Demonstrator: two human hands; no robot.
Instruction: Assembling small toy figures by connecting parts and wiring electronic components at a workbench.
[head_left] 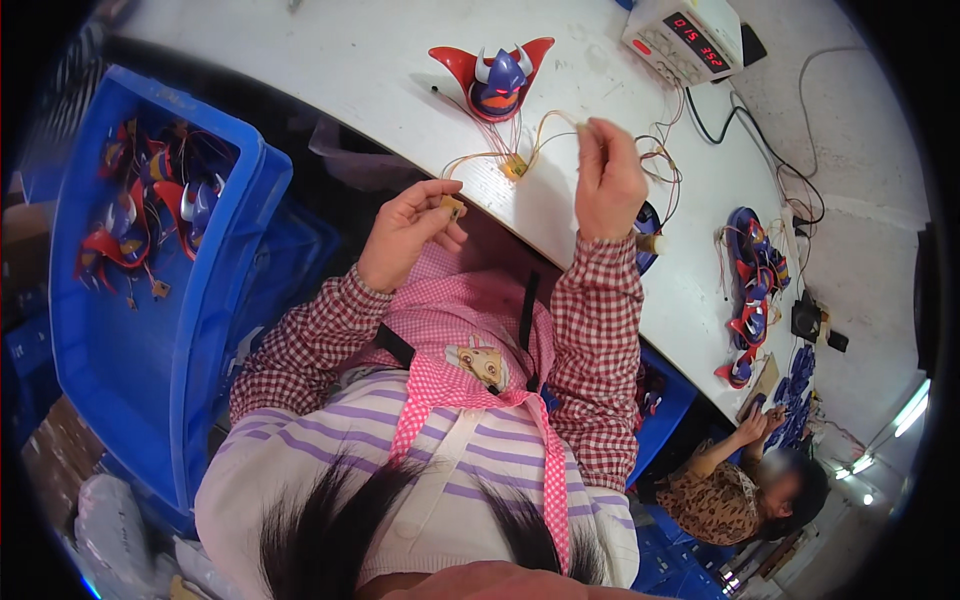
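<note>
My left hand (403,232) pinches a small yellowish circuit board (453,208) between thumb and fingers, just off the table's near edge. Over the white table (400,75), my right hand (612,182) is closed with its fingertips together at the end of thin wires; exactly what it grips is too small to make out. Between my hands lies a second yellowish circuit board (513,167), with thin coloured wires running from it. Those wires lead up to a toy head (503,82), purple with white horns and a red, wing-like collar, standing upright beyond my hands.
A white power supply (685,40) with a red lit display stands at the far right, cables trailing off it. On the left, a blue bin (185,300) holds several similar toys. More toys (752,290) line the table's right side, towards another person (735,490) working there.
</note>
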